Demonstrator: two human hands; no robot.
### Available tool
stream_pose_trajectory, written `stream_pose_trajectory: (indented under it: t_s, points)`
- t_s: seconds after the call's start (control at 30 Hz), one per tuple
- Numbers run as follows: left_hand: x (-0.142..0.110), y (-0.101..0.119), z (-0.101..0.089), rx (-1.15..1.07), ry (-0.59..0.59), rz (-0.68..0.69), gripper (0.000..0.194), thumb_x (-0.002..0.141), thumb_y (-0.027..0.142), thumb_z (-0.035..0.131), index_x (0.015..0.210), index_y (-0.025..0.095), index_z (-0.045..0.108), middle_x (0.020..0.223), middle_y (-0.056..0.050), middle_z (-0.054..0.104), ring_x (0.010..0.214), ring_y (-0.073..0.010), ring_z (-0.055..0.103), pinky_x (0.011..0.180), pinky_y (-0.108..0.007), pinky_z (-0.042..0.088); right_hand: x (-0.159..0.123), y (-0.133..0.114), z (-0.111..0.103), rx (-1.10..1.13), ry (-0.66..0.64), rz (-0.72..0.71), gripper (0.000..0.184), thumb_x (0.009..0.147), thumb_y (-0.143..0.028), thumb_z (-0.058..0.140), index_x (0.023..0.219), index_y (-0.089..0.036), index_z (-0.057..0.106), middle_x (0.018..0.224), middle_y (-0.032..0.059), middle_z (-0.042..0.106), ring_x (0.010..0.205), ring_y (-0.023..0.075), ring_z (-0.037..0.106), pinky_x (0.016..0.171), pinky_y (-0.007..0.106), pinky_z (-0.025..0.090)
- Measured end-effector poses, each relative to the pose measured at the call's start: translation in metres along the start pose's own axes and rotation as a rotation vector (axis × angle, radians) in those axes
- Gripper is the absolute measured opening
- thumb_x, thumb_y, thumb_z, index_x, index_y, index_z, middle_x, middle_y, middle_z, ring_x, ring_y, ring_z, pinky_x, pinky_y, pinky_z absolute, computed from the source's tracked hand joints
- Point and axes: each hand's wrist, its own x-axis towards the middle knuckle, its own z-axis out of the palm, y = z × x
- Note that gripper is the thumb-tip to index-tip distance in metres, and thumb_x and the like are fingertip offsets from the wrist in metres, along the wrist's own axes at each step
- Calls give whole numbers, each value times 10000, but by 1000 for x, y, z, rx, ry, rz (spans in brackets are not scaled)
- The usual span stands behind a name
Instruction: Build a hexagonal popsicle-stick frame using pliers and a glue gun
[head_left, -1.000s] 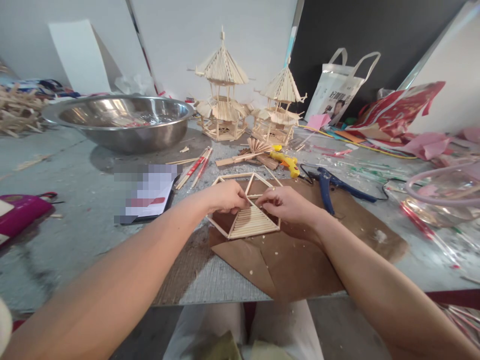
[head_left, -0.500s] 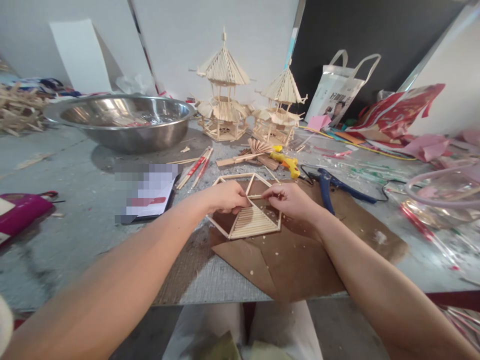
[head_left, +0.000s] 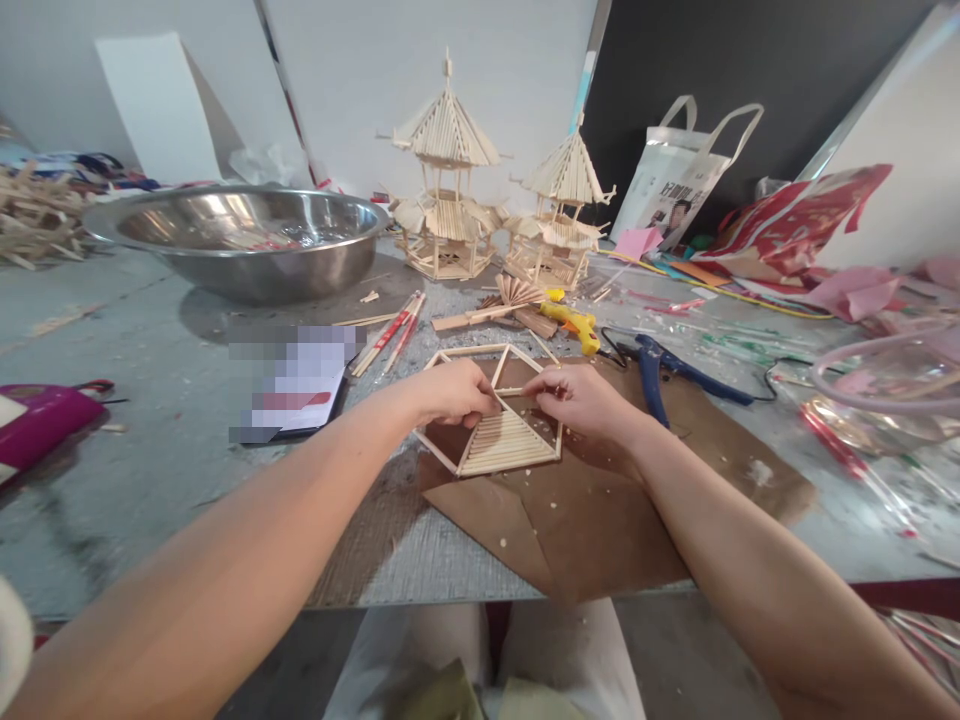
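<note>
A polygonal frame of pale wooden sticks [head_left: 510,465] lies on brown paper in front of me. Its near triangular section is filled with side-by-side slats [head_left: 506,440]. My left hand [head_left: 457,393] is closed in a pinch at the tip of that slatted section, near the frame's middle; whatever is between its fingertips is too small to make out. Facing it, my right hand [head_left: 570,395] has thumb and finger pinched on a short crossing stick of the frame. Both hands hide parts of the frame's sides.
Behind the frame are a yellow glue gun [head_left: 574,325], blue-handled pliers [head_left: 667,375], red-marked sticks [head_left: 390,330] and a phone [head_left: 300,385]. Farther back stand a steel basin [head_left: 277,265], two stick pagoda models [head_left: 450,140] and a white bag [head_left: 667,175]. Brown paper [head_left: 600,530] reaches the table edge.
Both hands keep their places at the frame's middle, with no clear movement of fingers or frame. The view has shifted only very slightly.
</note>
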Motion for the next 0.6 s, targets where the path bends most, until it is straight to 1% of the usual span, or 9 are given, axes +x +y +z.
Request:
stream_pose_trajectory:
  t_s: [0.07, 0.23, 0.37, 0.43, 0.5, 0.57, 0.6]
  points:
    - [0, 1, 0, -1, 5, -3, 195, 611, 251, 544, 444, 156, 512, 348, 34, 427, 288, -52, 279, 340, -216, 182, 0, 0, 0, -2, 7, -2, 284, 701, -126, 467, 874, -186, 683, 710, 4, 673, 560, 95, 541, 578, 211, 398]
    - [-2, 3, -1, 13, 19, -27, 219, 616, 250, 527, 422, 156, 492, 346, 26, 435, 276, -53, 275, 338, -220, 173, 0, 1, 1, 10, 23, -16, 280, 696, -121, 463, 860, -169, 684, 690, 8, 667, 525, 86, 520, 556, 208, 392]
    - [-3, 4, -1, 18, 2, -26, 245, 628, 256, 510, 409, 158, 461, 350, 29, 426, 284, -50, 274, 340, -218, 169, 0, 1, 1, 58, 51, -17, 273, 691, -119, 464, 840, -174, 685, 733, 13, 670, 552, 85, 530, 565, 204, 399]
    - [-2, 3, -2, 28, -12, -15, 205, 625, 268, 517, 455, 154, 512, 363, 37, 429, 297, -50, 277, 345, -213, 179, 0, 3, 0, 100, 97, -8, 267, 695, -131, 460, 834, -175, 684, 761, 18, 671, 595, 94, 548, 586, 208, 408]
    - [-1, 1, -2, 44, -4, -9, 151, 609, 285, 542, 578, 152, 606, 377, 47, 438, 310, -53, 282, 351, -210, 193, 2, 7, -2, 157, 167, 33, 264, 701, -155, 454, 833, -166, 682, 769, 26, 671, 628, 107, 563, 599, 216, 419]
    - [1, -1, -2, 68, 16, -13, 207, 591, 301, 564, 700, 150, 656, 378, 53, 442, 320, -59, 291, 359, -210, 204, 4, 13, -6, 204, 272, 123, 264, 698, -186, 456, 833, -155, 681, 742, 31, 669, 626, 119, 571, 595, 226, 426]
    - [3, -2, -2, 85, 20, -12, 224, 586, 306, 566, 715, 149, 661, 380, 52, 446, 330, -63, 307, 368, -210, 217, 6, 18, -9, 218, 330, 176, 265, 691, -198, 460, 832, -152, 680, 725, 29, 668, 619, 123, 574, 594, 230, 428]
